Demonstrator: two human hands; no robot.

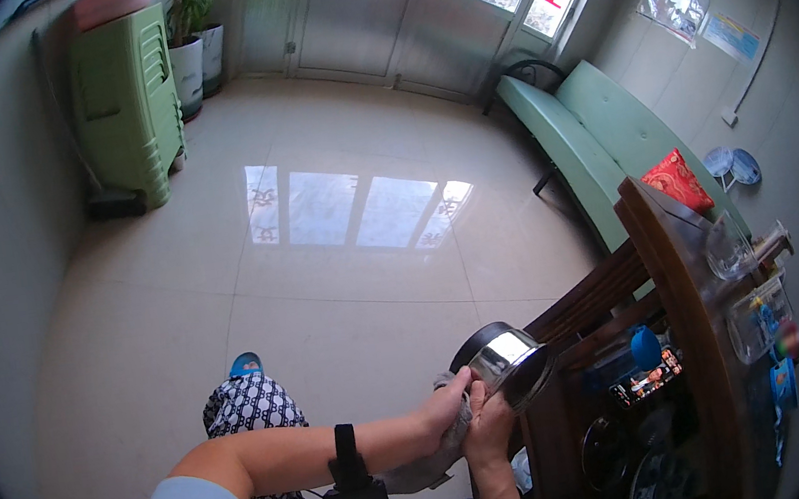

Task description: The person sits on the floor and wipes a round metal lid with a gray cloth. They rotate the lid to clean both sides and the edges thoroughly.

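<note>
A shiny stainless steel pot (pixel 497 355) with a dark base is held tilted at the lower right centre, its rim turned down to the right. My left hand (pixel 445 411) presses a grey cloth (pixel 445 455) against the side of the pot. Just right of it, my right hand (pixel 489 423) grips the pot near its rim, thumb against the metal. Part of the cloth hangs below both hands. The fingers behind the pot and cloth are hidden.
A dark wooden cabinet (pixel 690 332) stands close at the right, with a phone (pixel 646 377), a blue-lidded container (pixel 645 347) and clear plastic containers (pixel 759 319). Beyond are a green sofa (pixel 580 127), stacked green stools (pixel 123 104) and a broom (pixel 117 202).
</note>
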